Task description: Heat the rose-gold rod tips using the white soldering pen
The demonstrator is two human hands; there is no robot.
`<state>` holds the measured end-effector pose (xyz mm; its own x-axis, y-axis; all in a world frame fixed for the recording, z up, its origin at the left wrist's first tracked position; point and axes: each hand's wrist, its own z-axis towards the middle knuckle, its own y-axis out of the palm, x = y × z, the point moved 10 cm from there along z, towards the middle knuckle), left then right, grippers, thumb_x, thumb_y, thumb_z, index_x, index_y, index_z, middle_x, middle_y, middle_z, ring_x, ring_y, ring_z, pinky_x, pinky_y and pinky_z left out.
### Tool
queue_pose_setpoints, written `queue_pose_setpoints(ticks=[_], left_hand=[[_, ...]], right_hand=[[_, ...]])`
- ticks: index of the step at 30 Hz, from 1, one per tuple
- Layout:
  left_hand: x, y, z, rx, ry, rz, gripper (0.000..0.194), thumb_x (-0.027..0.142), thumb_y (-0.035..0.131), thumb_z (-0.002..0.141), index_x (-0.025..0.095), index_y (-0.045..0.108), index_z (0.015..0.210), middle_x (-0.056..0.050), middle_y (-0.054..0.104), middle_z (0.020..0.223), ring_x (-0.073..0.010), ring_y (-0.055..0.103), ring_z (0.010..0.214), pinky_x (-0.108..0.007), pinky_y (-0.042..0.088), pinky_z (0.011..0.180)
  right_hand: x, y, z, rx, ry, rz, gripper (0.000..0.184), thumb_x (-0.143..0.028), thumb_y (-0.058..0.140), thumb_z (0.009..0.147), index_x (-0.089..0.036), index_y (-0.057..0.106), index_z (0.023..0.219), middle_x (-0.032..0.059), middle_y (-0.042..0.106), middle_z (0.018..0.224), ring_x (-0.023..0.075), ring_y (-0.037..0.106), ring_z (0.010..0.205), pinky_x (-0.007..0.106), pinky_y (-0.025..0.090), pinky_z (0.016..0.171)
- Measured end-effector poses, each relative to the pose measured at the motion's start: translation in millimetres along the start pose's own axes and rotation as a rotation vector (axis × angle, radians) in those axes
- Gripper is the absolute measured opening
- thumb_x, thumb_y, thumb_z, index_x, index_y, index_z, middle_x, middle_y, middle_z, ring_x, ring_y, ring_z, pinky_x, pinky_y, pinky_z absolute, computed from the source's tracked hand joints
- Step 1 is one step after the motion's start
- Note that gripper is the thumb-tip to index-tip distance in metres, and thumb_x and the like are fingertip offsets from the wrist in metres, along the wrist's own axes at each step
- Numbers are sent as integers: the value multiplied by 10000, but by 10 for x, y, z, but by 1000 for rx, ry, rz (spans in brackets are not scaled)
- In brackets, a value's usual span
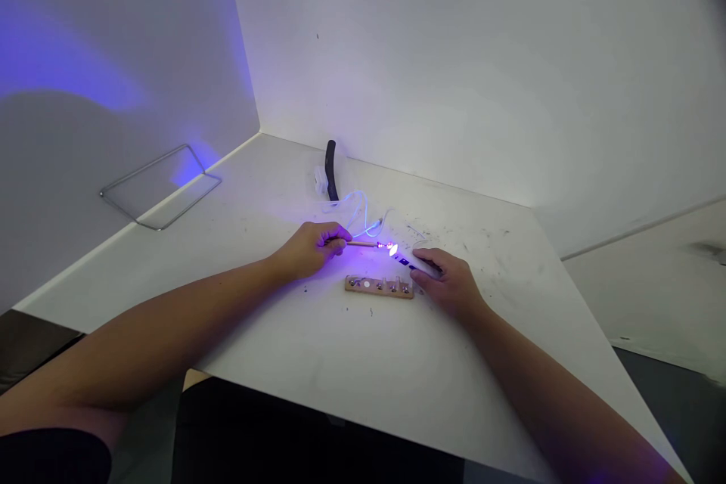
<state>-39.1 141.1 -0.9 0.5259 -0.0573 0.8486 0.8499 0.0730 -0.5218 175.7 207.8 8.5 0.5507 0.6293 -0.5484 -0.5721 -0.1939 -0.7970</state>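
My left hand is closed around a thin wooden stick that points to the right. At its tip sits a small shiny piece, too bright to make out. A white handheld UV lamp is in my right hand, its lit violet end aimed at that tip from close by. Just below both hands lies a narrow wooden strip bearing several small shiny pieces and one white dot.
Behind my hands a white cable curls on the white table. A black curved bar stands by a white plug-like block. Dark specks lie scattered right of centre. Leaning at the left panel is a metal wire frame. White walls close off the back.
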Motion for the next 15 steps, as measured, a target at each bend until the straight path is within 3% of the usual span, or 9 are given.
queue_pose_setpoints(ticks=[15], left_hand=[[-5,-3,-9,5,-7,-15,224,305,460,790,176,614,892,1,606,692,-119,519,605,-240,409,588]], right_hand=[[-2,3,4,-9,12,10,290,-283,620,731,-211,606,1012,48,649,990,225,602,907,355,491,786]])
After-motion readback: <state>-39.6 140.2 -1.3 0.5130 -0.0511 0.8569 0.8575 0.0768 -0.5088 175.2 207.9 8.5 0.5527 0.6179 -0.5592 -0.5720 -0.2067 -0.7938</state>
